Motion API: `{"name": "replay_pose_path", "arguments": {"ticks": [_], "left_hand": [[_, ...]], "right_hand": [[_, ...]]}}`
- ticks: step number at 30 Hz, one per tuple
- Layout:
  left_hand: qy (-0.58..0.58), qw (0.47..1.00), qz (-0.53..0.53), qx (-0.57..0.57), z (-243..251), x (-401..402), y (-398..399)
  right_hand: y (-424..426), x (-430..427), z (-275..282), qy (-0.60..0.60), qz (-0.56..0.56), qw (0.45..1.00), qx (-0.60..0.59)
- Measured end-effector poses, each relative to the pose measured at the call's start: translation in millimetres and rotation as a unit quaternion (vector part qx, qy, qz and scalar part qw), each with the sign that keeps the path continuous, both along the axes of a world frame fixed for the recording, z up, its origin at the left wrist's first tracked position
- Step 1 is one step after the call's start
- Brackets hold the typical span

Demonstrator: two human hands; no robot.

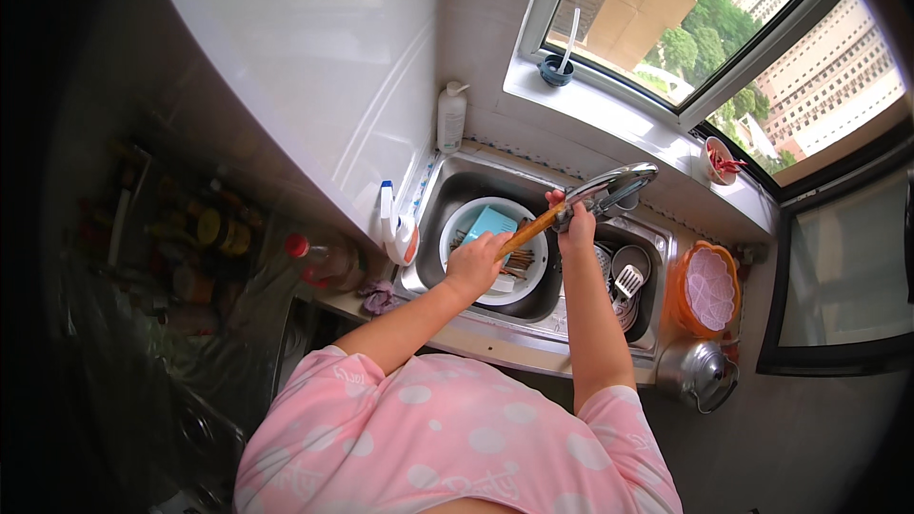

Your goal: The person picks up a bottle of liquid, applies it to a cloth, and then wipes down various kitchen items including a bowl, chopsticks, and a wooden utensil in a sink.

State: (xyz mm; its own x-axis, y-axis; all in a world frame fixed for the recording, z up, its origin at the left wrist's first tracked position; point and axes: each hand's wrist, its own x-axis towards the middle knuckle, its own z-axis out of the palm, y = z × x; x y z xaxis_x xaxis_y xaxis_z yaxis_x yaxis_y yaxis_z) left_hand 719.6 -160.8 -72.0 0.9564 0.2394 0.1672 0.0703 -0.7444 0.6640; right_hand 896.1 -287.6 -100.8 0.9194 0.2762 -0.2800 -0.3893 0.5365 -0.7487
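My left hand (477, 264) grips the wooden handle (532, 233) of a utensil, which slants up to the right over the sink. At the handle's upper end, my right hand (577, 225) has its fingers curled around the utensil's far part. A chrome faucet (621, 175) arches in front of that end and hides its shape. Below, a white basin (493, 300) stands in the left bowl of the steel sink (453, 182). Inside it lie a light-blue plastic container (490, 223) and several thin brown sticks, perhaps chopsticks (525, 258).
The right sink bowl (653, 314) holds a slotted turner (629, 280) and dishes. An orange basket (684, 314) and a metal kettle (689, 368) stand to the right. A spray bottle (403, 243) and a white pump bottle (451, 118) flank the left bowl. Red chillies (722, 163) sit on the windowsill.
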Motion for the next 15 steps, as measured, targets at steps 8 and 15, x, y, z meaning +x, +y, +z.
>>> {"name": "replay_pose_path", "arguments": {"ticks": [8, 15], "left_hand": [[-0.055, 0.997, 0.027, 0.047, -23.7, 8.9, 11.4], [-0.043, 0.996, -0.016, 0.080, -9.6, 2.8, 3.1]], "right_hand": [[38.8, -79.2, -9.8, 0.019, 0.131, 0.990, -0.041], [0.7, -4.0, -12.5, 0.025, 0.038, 0.999, -0.004]]}}
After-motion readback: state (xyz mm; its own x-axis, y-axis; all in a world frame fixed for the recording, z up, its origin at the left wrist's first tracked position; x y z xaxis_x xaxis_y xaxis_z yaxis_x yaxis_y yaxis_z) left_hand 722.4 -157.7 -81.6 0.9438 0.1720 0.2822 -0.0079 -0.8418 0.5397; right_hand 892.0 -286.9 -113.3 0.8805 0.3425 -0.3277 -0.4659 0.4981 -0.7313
